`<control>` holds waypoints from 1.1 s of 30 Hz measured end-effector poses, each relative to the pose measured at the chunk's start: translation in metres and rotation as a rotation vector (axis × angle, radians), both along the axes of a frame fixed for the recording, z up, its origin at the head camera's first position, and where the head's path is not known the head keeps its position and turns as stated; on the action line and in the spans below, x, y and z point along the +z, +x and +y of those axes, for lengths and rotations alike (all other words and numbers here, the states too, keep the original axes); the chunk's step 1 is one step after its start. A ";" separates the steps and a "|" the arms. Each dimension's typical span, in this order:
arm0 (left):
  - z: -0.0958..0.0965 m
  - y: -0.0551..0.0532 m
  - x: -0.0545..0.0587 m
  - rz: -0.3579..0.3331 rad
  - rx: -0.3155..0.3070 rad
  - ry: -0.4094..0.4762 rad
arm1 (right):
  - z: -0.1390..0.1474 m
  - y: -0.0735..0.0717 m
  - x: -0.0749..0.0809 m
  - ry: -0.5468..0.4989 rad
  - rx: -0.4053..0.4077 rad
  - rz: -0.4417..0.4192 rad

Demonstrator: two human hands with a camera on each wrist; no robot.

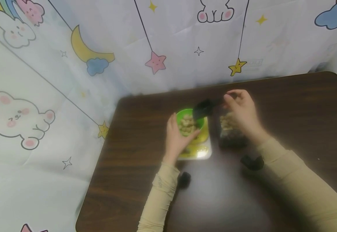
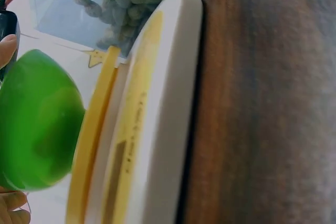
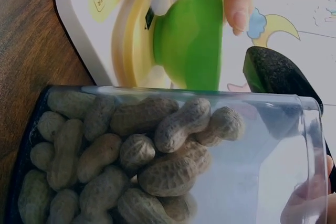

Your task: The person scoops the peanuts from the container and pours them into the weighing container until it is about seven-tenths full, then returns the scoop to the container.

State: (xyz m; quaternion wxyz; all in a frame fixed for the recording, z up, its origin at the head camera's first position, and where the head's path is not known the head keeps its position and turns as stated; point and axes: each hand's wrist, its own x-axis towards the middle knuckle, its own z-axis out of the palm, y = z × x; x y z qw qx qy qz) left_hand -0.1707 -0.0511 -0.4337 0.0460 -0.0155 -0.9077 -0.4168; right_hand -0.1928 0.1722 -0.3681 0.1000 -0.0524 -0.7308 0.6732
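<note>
A green bowl (image 1: 189,122) of peanuts stands on the yellow platform of a white kitchen scale (image 1: 203,152), which lies on the dark wooden desk (image 1: 302,106); this bowl serves as the landmark. The person's left hand (image 1: 176,138) rests against the bowl's left side, its fingers curved round the rim, and in the right wrist view a fingertip (image 3: 237,9) of that hand presses on the green wall. The left wrist view shows the bowl's rounded underside (image 2: 37,124) sitting on the yellow platform (image 2: 92,145), with the white body of the scale (image 2: 163,108) beneath it.

Just right of the bowl stands a clear plastic container (image 1: 229,129) with a dark base, holding unshelled peanuts (image 3: 136,156). The right hand (image 1: 242,111) is above that container, its fingers closed on the handle of a black scoop (image 1: 203,109); the scoop's dark head hangs over the bowl's right rim. In the right wrist view the scoop's bowl (image 3: 275,77) shows behind the container's clear wall (image 3: 262,145), beside the green bowl. Whether the scoop carries any peanuts cannot be told.

Both arms wear beige sleeves, each with a small black device at the wrist (image 1: 252,162), nearer the viewer than the bowl. Behind the bowl, past the far edge of the desk, hangs a white curtain (image 1: 157,48) printed with stars, a moon, clouds and rabbits.
</note>
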 end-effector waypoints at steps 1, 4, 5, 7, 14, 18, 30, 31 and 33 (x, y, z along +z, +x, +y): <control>0.000 0.000 0.001 0.002 0.000 0.003 | 0.000 0.000 0.001 -0.014 -0.002 0.009; 0.001 -0.001 0.005 0.000 0.001 0.010 | 0.002 0.001 0.003 -0.061 -0.004 0.038; 0.001 -0.002 0.006 0.002 0.001 0.011 | 0.002 0.002 0.004 -0.086 -0.004 0.049; 0.002 -0.003 0.009 0.004 0.001 0.013 | 0.003 0.002 0.006 -0.123 -0.003 0.064; 0.010 -0.004 0.016 0.025 -0.048 -0.018 | 0.011 0.008 0.011 -0.201 -0.029 0.095; 0.017 -0.003 0.023 0.032 -0.087 -0.052 | 0.018 0.010 0.015 -0.262 -0.059 0.155; 0.043 -0.004 0.043 0.011 -0.186 -0.180 | 0.043 0.012 0.019 -0.384 -0.173 0.282; 0.046 -0.003 0.043 0.010 -0.191 -0.189 | 0.044 0.012 0.019 -0.395 -0.177 0.288; 0.049 -0.002 0.043 0.005 -0.204 -0.178 | 0.046 0.012 0.020 -0.410 -0.184 0.293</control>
